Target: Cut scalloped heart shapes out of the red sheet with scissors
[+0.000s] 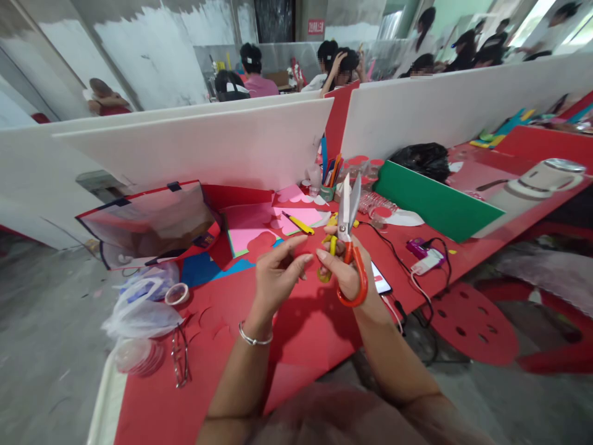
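Note:
In my right hand (pixel 347 269) is a pair of scissors (pixel 349 232), its metal blades upright and apart. An orange handle loop shows at the palm. A yellow loop-shaped piece (pixel 325 271) is at the same hand's fingers; whether it belongs to the scissors I cannot tell. My left hand (pixel 277 272) faces it, a bracelet on the wrist. Its index finger reaches forward and its thumb curls toward the other fingers. Anything red held there blends into the red tabletop (pixel 306 334). Beyond the hands lie a yellow utility knife (pixel 299 224) and pink paper (pixel 245 230).
A large bag (pixel 148 225), a plastic bag (pixel 139 309), stacked clear lids (pixel 139 356) and eyeglasses (pixel 180 355) are at left. At right are a phone (pixel 380 278), cables, a green board (pixel 435 201) and a pale jug (pixel 537 179). White partitions (pixel 222 142) stand behind; several people sit beyond.

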`<control>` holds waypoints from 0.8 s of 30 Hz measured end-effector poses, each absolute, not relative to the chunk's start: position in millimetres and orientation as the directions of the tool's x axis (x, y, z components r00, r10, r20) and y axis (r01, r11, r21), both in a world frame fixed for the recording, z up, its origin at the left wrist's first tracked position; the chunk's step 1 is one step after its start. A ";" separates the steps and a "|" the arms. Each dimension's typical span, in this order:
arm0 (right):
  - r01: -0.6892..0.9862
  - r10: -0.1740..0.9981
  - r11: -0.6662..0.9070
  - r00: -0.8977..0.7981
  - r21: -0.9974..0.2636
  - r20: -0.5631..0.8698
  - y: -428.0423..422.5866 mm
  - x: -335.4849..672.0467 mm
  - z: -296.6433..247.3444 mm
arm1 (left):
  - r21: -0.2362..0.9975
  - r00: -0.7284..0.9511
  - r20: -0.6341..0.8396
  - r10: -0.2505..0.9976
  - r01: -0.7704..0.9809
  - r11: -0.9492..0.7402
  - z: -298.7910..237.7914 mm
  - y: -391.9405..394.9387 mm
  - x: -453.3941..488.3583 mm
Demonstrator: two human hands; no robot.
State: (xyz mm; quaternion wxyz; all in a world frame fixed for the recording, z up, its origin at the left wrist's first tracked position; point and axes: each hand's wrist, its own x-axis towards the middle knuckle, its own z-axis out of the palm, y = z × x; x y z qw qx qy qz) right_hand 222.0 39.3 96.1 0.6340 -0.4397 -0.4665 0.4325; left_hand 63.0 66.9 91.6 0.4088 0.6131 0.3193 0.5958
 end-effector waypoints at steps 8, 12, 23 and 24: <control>0.013 0.970 0.241 0.035 -0.971 0.241 37.6 229.5 95.2 | 0.826 0.158 0.561 0.813 -0.044 -0.562 91.8 71.4 54.8; 0.038 0.961 0.263 0.077 -0.964 0.265 38.5 227.9 96.6 | 0.829 0.198 0.554 0.809 -0.042 -0.558 89.8 70.1 55.4; -0.092 0.967 0.223 0.147 -0.970 0.208 37.8 224.2 91.2 | 0.823 0.116 0.564 0.817 -0.008 -0.567 91.8 68.9 58.4; -0.064 0.966 0.231 0.131 -0.971 0.221 38.1 225.4 89.6 | 0.818 0.125 0.571 0.811 -0.001 -0.575 91.6 69.5 57.5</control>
